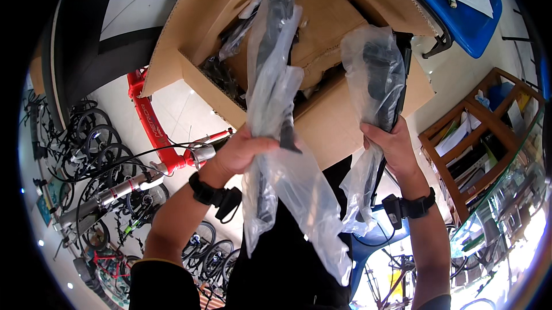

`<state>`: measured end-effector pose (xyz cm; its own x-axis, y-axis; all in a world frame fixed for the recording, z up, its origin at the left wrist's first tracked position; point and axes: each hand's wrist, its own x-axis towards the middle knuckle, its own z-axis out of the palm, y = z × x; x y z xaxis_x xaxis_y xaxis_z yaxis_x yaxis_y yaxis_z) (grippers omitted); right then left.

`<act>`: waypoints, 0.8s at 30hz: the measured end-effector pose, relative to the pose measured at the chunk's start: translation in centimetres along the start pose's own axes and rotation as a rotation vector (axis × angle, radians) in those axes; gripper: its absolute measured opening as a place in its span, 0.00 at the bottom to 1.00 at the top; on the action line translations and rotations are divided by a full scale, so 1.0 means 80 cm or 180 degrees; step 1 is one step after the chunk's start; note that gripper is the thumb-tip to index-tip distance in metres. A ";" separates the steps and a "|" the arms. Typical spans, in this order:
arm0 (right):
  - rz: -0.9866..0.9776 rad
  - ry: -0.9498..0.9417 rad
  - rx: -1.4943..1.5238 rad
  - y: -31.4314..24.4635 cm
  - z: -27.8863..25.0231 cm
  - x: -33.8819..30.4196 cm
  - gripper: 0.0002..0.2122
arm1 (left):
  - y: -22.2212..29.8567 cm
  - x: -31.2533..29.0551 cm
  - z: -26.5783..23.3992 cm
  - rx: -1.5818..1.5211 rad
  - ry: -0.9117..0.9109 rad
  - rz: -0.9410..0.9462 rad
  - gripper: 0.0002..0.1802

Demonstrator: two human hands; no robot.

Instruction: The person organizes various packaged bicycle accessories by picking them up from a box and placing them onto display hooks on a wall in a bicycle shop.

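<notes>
My left hand is closed around clear plastic bags with long black parts inside; their exact kind is hidden by the wrinkled wrapping. A loose end of the plastic hangs down toward my lap. On the other side, my right hand grips another clear plastic bag holding a broad black part, with a thin black rod-like piece along its right edge. Both bundles are held up over the near side of an open cardboard box. Inside the box lie a smaller brown carton and more plastic-wrapped black parts.
A red bicycle frame with a silver tube and cables stands left of the box. Rows of bicycles fill the far left. A blue chair bearing paper is at the upper right, above a wooden shelf and a glass counter.
</notes>
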<state>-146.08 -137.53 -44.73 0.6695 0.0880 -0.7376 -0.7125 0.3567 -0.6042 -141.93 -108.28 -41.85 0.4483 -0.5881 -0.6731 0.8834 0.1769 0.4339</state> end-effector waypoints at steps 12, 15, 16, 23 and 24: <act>0.1137 -0.0818 0.1715 0.071 0.025 0.066 0.16 | -0.091 -0.010 0.057 0.0751 -0.0730 -0.0750 0.24; 0.1910 -0.0998 0.1947 0.075 0.038 0.068 0.14 | -0.092 -0.002 0.058 0.0894 -0.0883 -0.0742 0.26; 0.1921 -0.1005 0.1946 0.077 0.035 0.068 0.14 | -0.092 -0.002 0.058 0.1056 -0.0979 -0.0743 0.26; 0.0728 -0.0368 0.1373 0.059 0.038 0.041 0.12 | -0.090 -0.020 0.053 0.0916 -0.0681 -0.0804 0.31; 0.0724 -0.0370 0.1366 0.049 0.038 0.040 0.12 | -0.093 -0.023 0.049 0.0789 -0.0565 -0.0750 0.31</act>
<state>-146.10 -133.06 -48.53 0.5435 0.3025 -0.7830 -0.7090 0.6648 -0.2353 -149.86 -111.61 -41.52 0.1871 -0.7211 -0.6670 0.8900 -0.1630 0.4258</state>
